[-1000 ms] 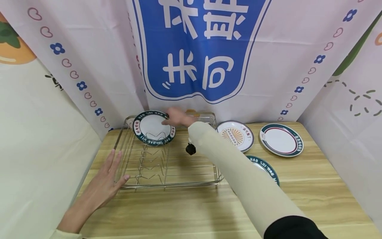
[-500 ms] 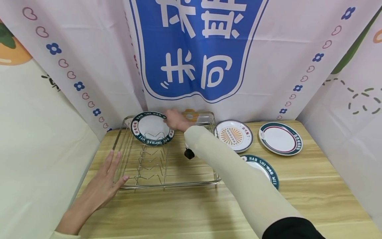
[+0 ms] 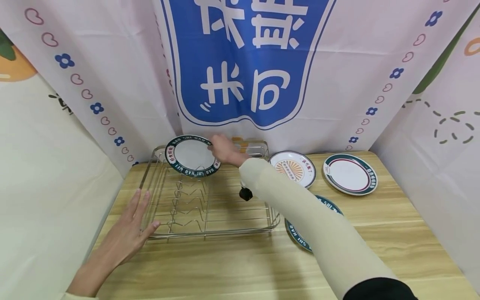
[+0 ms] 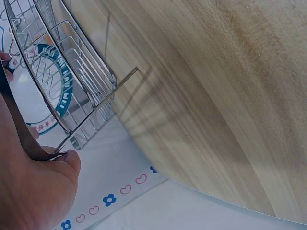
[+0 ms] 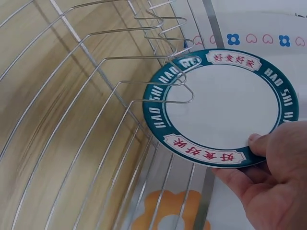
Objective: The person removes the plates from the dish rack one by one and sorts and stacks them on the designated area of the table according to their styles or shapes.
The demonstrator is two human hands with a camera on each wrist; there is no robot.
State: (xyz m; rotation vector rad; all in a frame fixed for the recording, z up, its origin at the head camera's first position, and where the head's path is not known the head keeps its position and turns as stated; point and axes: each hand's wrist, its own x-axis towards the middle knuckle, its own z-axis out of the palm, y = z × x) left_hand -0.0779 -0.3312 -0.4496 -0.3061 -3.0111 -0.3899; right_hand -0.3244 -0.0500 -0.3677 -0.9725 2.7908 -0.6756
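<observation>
My right hand [image 3: 225, 149] pinches a white plate [image 3: 193, 154] with a dark green lettered rim by its right edge. The plate hangs tilted over the back left of a wire dish rack [image 3: 210, 232]. Up close in the right wrist view, the thumb of the right hand [image 5: 273, 175] lies on the face of the plate [image 5: 223, 105] and the fingers go beneath it; wire loops of the rack overlap its left rim. At the rack's front left side, my left hand [image 3: 125, 231] rests against the wire frame, fingers straight and thumb spread.
Right of the rack lie a sunburst plate [image 3: 292, 168] and a plate with green and red rings [image 3: 350, 174]. Another green-rimmed plate [image 3: 298, 238] is partly hidden under my right forearm. A patterned curtain [image 3: 333, 104] hangs behind the wooden table [image 3: 210, 271].
The green-rimmed plate in my right hand has risen a little from the rack's wire loops and its tilt has changed. My left hand stays at the rack's side.
</observation>
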